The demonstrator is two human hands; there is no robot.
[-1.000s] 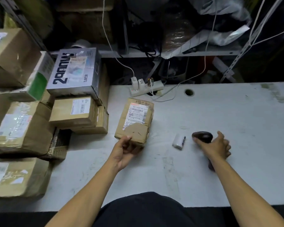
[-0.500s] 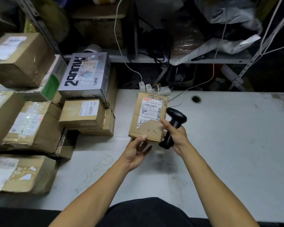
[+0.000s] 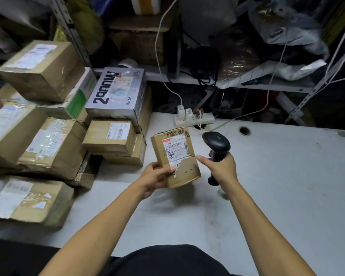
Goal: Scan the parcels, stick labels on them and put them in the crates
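Note:
A small brown cardboard parcel (image 3: 175, 156) with a torn white barcode label is held above the table, tilted toward me. My left hand (image 3: 155, 177) grips its lower left corner, thumb on the front face. My right hand (image 3: 219, 168) grips the handle of a black barcode scanner (image 3: 216, 144), whose head sits just right of the parcel's label. The right thumb reaches toward the parcel's right edge.
A pile of taped cardboard parcels (image 3: 48, 144) and a silver printed box (image 3: 118, 94) fills the table's left side. A white power strip (image 3: 193, 117) with plugs lies at the table's back edge near a cable hole (image 3: 244, 130). Cluttered shelves stand behind the white table (image 3: 287, 186).
My right hand picked the scanner up off the table and brought it beside the parcel. My left hand lifted the parcel and now grips it, tilted up toward me.

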